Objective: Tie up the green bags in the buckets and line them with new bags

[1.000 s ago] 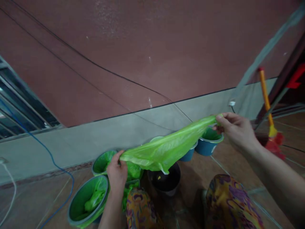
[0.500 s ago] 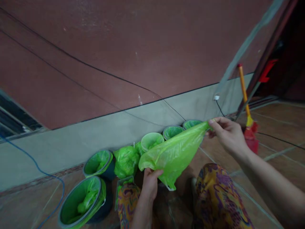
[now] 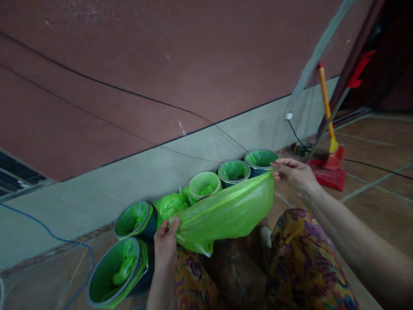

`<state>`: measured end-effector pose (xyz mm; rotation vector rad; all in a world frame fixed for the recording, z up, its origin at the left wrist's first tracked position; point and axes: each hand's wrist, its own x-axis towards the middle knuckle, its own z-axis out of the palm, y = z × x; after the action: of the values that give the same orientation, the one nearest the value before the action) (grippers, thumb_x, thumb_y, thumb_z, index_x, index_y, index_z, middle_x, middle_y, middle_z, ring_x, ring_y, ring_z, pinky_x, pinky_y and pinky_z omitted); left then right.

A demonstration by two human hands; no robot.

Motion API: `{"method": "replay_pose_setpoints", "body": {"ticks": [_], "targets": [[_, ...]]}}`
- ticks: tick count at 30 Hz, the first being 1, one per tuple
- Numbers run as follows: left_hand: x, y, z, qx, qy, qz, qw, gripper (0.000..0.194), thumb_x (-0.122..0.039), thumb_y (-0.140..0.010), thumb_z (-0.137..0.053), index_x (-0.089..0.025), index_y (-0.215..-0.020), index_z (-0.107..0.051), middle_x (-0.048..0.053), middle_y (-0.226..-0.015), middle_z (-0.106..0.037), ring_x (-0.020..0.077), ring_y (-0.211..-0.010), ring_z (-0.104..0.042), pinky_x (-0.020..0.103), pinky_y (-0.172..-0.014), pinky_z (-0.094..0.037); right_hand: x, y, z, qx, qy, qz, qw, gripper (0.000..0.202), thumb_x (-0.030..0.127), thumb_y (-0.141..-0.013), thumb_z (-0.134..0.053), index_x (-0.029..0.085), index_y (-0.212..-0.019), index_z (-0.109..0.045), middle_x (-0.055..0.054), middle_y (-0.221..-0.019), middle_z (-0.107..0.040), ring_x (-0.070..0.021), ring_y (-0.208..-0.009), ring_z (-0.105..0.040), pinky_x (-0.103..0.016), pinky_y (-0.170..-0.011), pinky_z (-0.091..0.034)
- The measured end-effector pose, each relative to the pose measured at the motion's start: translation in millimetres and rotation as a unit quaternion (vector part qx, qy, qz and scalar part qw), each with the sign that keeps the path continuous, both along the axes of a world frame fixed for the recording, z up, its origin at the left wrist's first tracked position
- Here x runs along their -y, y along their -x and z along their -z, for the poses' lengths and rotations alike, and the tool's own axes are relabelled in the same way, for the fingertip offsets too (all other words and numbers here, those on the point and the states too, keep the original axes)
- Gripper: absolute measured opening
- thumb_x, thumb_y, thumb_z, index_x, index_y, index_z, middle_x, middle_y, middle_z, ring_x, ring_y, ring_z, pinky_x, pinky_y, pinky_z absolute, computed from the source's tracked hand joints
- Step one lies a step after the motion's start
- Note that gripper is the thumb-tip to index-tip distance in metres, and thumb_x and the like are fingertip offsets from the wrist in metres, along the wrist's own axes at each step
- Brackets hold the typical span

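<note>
A light green plastic bag is stretched out between my two hands, above my knees. My left hand pinches its left end between thumb and fingers. Its right end is pinched in my right hand, just in front of a lined bin by the wall. The bag's lower edge hangs loose between the hands. Behind it stand a second lined bin and a pale green bin with bags inside. A crumpled heap of green bags lies left of them, partly hidden by the held bag.
Two more lined bins, a front one and a rear one, stand at left. A blue cable runs along the floor there. At right, a red dustpan and a broom with an orange handle stand near a doorway.
My left hand has moved left and my right hand slightly left, so the bag is pulled wider and flatter between them. The view has shifted, showing more of the dustpan.
</note>
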<state>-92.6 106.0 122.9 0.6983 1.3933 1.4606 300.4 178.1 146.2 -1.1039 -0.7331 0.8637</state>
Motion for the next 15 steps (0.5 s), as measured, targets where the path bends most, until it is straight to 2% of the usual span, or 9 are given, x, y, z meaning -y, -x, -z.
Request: {"method": "replay_pose_setpoints", "body": {"ticks": [4, 6, 8, 11, 13, 15], "targets": [[-4, 15, -2.1, -0.011, -0.016, -0.083, 0.996, 0.045, -0.037, -0.067, -0.081, -0.017, -0.106, -0.069, 0.002, -0.09, -0.075, 0.0144, -0.074, -0.069, 0.029, -0.074, -0.055, 3, 6, 8.2, -0.11, 0.054, -0.031, 0.992, 0.018, 0.009, -0.064, -0.074, 0.018, -0.079, -0.069, -0.003, -0.083, -0.075, -0.0036, -0.045, -0.054, -0.012, -0.04, -0.047], [-4, 18, -8.1, -0.017, -0.025, -0.109, 0.994, 0.048, -0.035, -0.069, -0.079, -0.017, -0.112, -0.068, 0.002, -0.089, -0.075, 0.0127, -0.071, -0.068, 0.025, -0.071, -0.055, 5, 8, 9.3, -0.135, 0.058, -0.057, 0.988, 0.018, 0.007, -0.066, -0.071, 0.018, -0.079, -0.069, -0.002, -0.082, -0.076, -0.0024, -0.044, -0.052, -0.01, -0.039, -0.045], [-3, 20, -18.5, -0.018, -0.035, -0.123, 0.992, 0.057, -0.033, -0.068, -0.078, -0.017, -0.121, -0.066, 0.0, -0.082, -0.073, 0.011, -0.064, -0.065, 0.022, -0.064, -0.053, 8, 9, 8.3, -0.14, 0.06, -0.09, 0.984, 0.017, 0.007, -0.067, -0.072, 0.018, -0.08, -0.07, -0.003, -0.083, -0.076, -0.003, -0.047, -0.054, -0.01, -0.043, -0.048], [-1, 23, -37.2, -0.017, -0.047, -0.123, 0.991, 0.068, -0.032, -0.064, -0.08, -0.019, -0.129, -0.063, -0.002, -0.072, -0.07, 0.0111, -0.058, -0.062, 0.021, -0.057, -0.052, 13, 12, 5.7, -0.115, 0.054, -0.149, 0.981, 0.019, 0.016, -0.067, -0.078, 0.019, -0.085, -0.072, -0.005, -0.086, -0.076, -0.0085, -0.064, -0.067, -0.016, -0.061, -0.058], [1, 26, -47.7, -0.004, -0.056, -0.107, 0.993, 0.064, -0.032, -0.063, -0.081, -0.019, -0.124, -0.067, 0.0, -0.075, -0.072, 0.0131, -0.062, -0.064, 0.022, -0.057, -0.053, 15, 15, 6.1, -0.06, 0.04, -0.18, 0.981, 0.027, 0.024, -0.065, -0.083, 0.019, -0.09, -0.072, -0.006, -0.089, -0.076, -0.0134, -0.077, -0.071, -0.023, -0.073, -0.06], [4, 30, -54.9, 0.009, -0.061, -0.081, 0.995, 0.06, -0.032, -0.061, -0.082, -0.018, -0.118, -0.071, 0.003, -0.082, -0.074, 0.0154, -0.067, -0.067, 0.022, -0.058, -0.055, 16, 17, 9.8, 0.025, 0.022, -0.197, 0.98, 0.038, 0.03, -0.061, -0.086, 0.019, -0.093, -0.07, -0.007, -0.092, -0.076, -0.0169, -0.082, -0.072, -0.029, -0.077, -0.059]]}}
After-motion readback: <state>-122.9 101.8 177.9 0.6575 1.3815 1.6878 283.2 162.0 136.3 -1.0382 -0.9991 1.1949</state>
